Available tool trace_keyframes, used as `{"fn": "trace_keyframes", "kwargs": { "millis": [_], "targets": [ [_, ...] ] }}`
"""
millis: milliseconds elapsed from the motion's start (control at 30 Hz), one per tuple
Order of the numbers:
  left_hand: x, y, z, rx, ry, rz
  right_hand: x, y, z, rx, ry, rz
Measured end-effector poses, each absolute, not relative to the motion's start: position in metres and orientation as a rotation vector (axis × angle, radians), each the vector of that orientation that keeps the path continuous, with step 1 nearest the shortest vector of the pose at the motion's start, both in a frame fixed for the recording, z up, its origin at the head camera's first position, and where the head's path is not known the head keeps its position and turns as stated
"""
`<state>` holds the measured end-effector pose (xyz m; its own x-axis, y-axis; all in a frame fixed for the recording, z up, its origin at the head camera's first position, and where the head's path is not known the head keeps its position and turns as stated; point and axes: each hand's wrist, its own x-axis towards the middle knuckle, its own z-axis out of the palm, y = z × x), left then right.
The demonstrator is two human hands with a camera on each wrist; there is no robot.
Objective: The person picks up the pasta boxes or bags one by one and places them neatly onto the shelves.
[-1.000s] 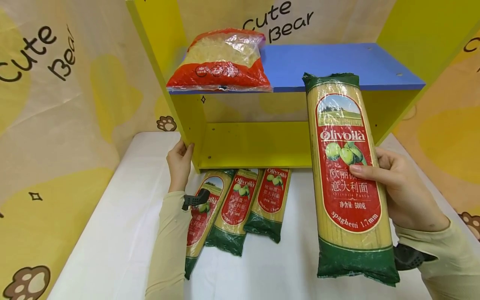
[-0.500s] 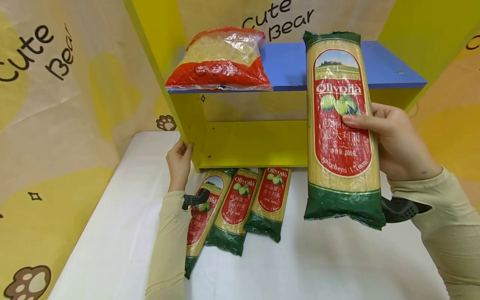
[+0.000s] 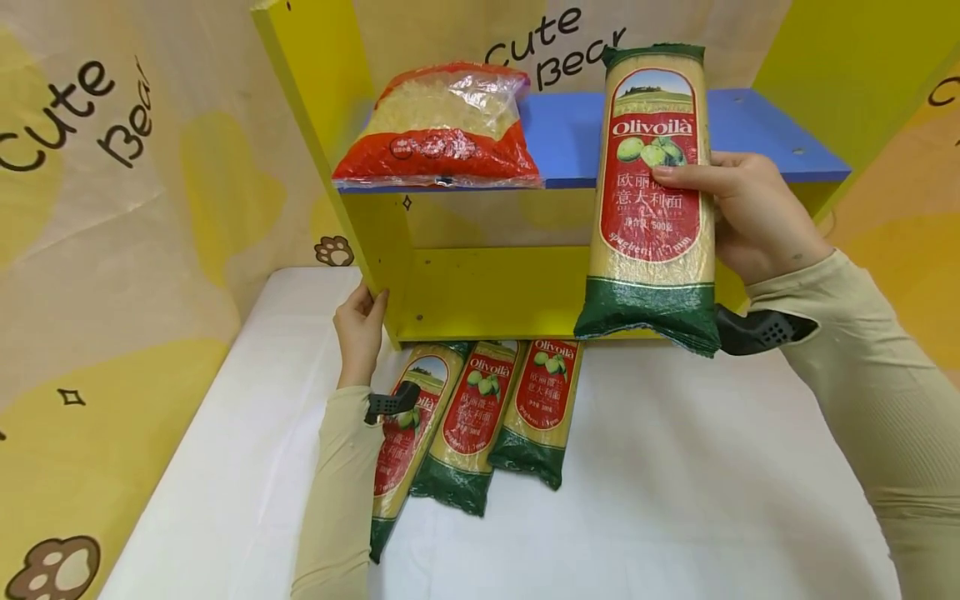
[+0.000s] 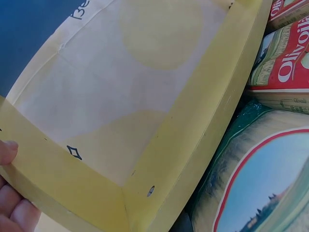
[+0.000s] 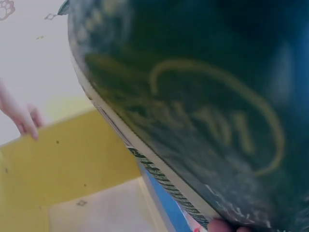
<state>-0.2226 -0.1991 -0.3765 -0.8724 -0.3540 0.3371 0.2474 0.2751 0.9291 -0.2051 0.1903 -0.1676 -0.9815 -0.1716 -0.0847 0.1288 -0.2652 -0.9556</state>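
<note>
My right hand grips a green-ended pack of spaghetti by its right side, thumb across the red label. The pack is held upright in front of the blue shelf board, hiding part of it. In the right wrist view the back of the spaghetti pack fills most of the frame. My left hand holds the left side panel of the yellow shelf unit near its bottom. The left wrist view shows the fingertips of the left hand on the yellow panel's edge.
A red bag of pasta lies at the left of the blue board. Three more spaghetti packs lie side by side on the white-covered table, their far ends under the unit's yellow bottom board. A patterned cloth hangs behind.
My right hand has raised the spaghetti pack from low in front of the unit to the height of the blue board, moving slightly left. The left hand has stayed on the panel.
</note>
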Motion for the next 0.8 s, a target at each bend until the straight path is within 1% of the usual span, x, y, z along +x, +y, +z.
{"fn": "trace_keyframes", "kwargs": {
  "millis": [233, 400, 800],
  "targets": [
    [-0.222, -0.198, -0.379, 0.106, -2.059, -1.654, -0.227, 0.174, -0.16, 0.014, 1.814, -2.381],
    [-0.22, -0.198, -0.38, 0.116, -2.063, -1.66, -0.24, 0.167, -0.153, 0.003, 1.888, -2.374],
    [-0.22, -0.198, -0.374, 0.113, -2.065, -1.636, -0.264, 0.159, -0.138, -0.004, 2.125, -2.135]
  ]
}}
